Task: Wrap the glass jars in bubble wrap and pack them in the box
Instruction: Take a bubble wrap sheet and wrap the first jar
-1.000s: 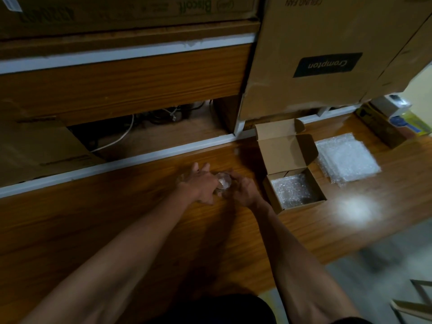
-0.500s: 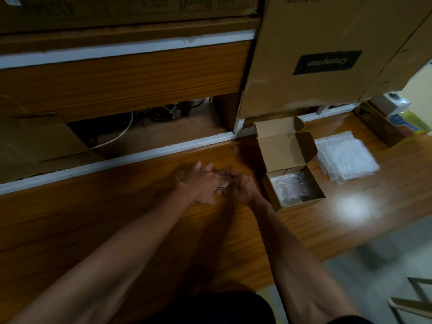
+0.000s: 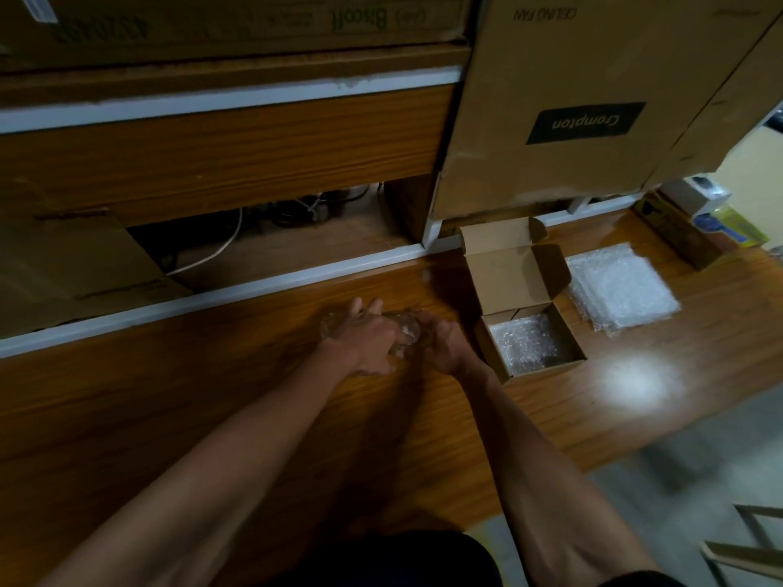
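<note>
A glass jar [image 3: 406, 334] lying in bubble wrap sits on the wooden table [image 3: 212, 417] between my hands. My left hand [image 3: 368, 338] lies over the wrapped jar with its fingers curled round it. My right hand [image 3: 445, 347] grips the jar's right end. Part of the wrap [image 3: 330, 326] shows to the left of my left hand. Just right of my hands stands a small open cardboard box [image 3: 529, 345], with bubble wrap lying in its bottom and its lid flap up. A stack of bubble wrap sheets [image 3: 620, 288] lies right of the box.
Large cardboard boxes [image 3: 584, 99] stand behind the small box. A wooden shelf with cables [image 3: 296, 209] runs along the back. Small packages [image 3: 699, 222] sit at the far right. The table's front edge falls off at the lower right.
My hands stay on the jar and have shifted only slightly over the wrap. The box and the sheets have not moved.
</note>
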### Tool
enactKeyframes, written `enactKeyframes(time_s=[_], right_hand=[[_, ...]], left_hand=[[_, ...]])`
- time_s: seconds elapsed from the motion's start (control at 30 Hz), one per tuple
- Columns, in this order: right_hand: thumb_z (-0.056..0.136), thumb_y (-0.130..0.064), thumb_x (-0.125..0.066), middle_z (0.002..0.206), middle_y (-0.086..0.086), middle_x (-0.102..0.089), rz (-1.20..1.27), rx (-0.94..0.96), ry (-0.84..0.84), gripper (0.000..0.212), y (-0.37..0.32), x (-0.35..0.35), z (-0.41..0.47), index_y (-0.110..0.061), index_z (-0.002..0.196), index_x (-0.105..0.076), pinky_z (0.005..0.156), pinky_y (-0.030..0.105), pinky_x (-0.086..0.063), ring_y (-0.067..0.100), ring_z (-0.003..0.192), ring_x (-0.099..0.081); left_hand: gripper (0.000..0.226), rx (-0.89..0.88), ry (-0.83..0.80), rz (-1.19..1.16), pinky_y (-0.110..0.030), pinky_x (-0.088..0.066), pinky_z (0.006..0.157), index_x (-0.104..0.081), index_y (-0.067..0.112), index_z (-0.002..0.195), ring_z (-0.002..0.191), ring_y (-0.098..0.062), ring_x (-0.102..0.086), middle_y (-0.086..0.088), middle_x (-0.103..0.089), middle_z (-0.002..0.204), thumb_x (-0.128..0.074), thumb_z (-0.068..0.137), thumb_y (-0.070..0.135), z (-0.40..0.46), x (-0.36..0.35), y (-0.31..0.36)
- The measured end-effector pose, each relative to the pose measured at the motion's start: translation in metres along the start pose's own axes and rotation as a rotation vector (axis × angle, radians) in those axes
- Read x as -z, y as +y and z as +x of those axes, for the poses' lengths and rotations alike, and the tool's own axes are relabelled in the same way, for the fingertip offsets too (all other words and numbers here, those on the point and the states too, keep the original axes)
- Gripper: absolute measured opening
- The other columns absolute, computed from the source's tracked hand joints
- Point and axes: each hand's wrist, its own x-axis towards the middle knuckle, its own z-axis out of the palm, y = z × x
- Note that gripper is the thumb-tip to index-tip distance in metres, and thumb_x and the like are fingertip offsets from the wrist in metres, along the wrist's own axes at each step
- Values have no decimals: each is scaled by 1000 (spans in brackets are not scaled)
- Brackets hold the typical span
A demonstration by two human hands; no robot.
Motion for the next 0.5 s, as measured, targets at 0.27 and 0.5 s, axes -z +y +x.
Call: enactKeyframes(time_s=[0.27,0.5], right_hand=[[80,-8,-90,121,-9,-64,-54,-21,20,72,-10,5,-9,2,143,-55,88,-4,-38,-28,110,-52],[98,-17,-71,132,-9,-65,52,-257,218,50,-29,32,-34,-26,144,-56,98,24,-55,7,119,-63]], left_hand=[[52,-3,151,-145,-51,-26,104,-55,44,141,128,-22,-36,13,-57,144,-67,91,42,-11,0,0],[36,142,357,-600,-38,-41,98,-63,37,132,132,-16,-44,13,-63,128,-65,98,26,0,13,1]])
